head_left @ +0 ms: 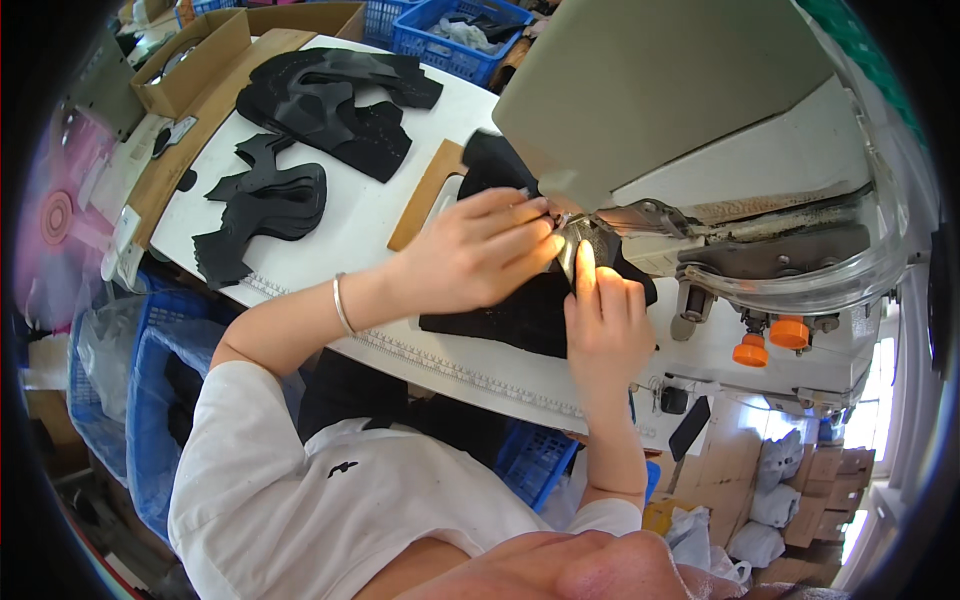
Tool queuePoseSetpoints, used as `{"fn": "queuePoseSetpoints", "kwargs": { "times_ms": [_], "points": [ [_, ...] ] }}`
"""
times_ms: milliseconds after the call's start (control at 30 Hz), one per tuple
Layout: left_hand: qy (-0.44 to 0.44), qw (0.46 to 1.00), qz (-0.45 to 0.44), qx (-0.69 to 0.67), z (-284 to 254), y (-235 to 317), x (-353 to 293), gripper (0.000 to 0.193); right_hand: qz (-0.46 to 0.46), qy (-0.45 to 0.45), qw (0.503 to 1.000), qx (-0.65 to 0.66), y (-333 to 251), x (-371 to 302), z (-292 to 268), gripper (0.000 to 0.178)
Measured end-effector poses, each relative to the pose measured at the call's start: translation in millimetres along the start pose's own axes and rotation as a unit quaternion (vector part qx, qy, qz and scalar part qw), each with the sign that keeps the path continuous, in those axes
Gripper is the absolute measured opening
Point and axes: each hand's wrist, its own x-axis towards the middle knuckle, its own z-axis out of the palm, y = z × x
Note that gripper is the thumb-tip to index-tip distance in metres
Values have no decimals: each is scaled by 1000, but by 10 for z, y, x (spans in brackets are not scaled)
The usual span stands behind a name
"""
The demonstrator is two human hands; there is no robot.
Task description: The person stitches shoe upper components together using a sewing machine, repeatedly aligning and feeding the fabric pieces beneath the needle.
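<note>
Under the head of a sewing machine (670, 100) lies a black fabric piece (510, 318), bunched and lit near the needle area. My left hand (465, 255) reaches over it from the left, fingers bent and fingertips pinched on its upper part close to the needle. On the near side, my right hand (608, 330) presses its stretched index finger onto the lit part, and its other fingers curl at the fabric's edge. The needle itself is mostly hidden by my fingertips. Part of the fabric stands up behind my left hand.
Stacks of cut black pieces (330, 105) and curved black pieces (265, 200) lie on the white table (200, 235). Orange knobs (750, 350) stick out from the machine at right. Blue crates (460, 55) stand behind, and a lined blue bin (150, 420) at left. A pink fan (60, 215) stands far left.
</note>
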Motion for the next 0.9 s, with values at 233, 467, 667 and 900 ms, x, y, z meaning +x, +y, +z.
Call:
{"fn": "queuePoseSetpoints", "kwargs": {
  "times_ms": [233,467,667,900],
  "points": [
    [-2,992,-13,-124,13,-259,-39,27,24,-19,996,-83,-76,77,13,38],
    [-8,993,-38,-111,60,-267,-34,18,67,-51,996,21,171,148,96,47],
    [9,972,-128,-197,67,-282,-32,16,71,-77,988,116,352,126,162,43],
    [-177,948,-230,-132,163,-717,461,21,98,-51,991,70,184,86,196,41]
  ]
}}
